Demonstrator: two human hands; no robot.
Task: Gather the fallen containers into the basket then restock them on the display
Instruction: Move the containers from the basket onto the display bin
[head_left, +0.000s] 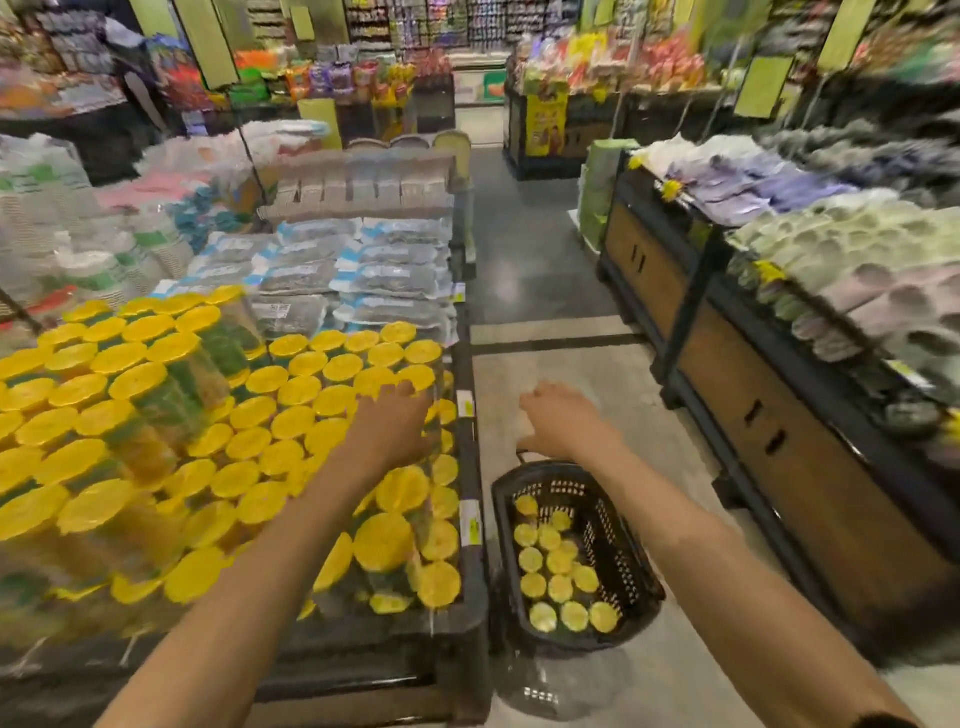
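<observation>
Head view, yellow-lidded containers (560, 588), upright in black basket (615, 543) (slightly blurred)

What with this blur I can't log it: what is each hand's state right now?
Left hand: open, reaching over the yellow-lidded containers.
Right hand: over the basket, grip cannot be told.

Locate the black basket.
Head view, lower centre: the black basket sits on the floor just right of the display, below the right hand, with yellow-lidded containers inside.
</observation>
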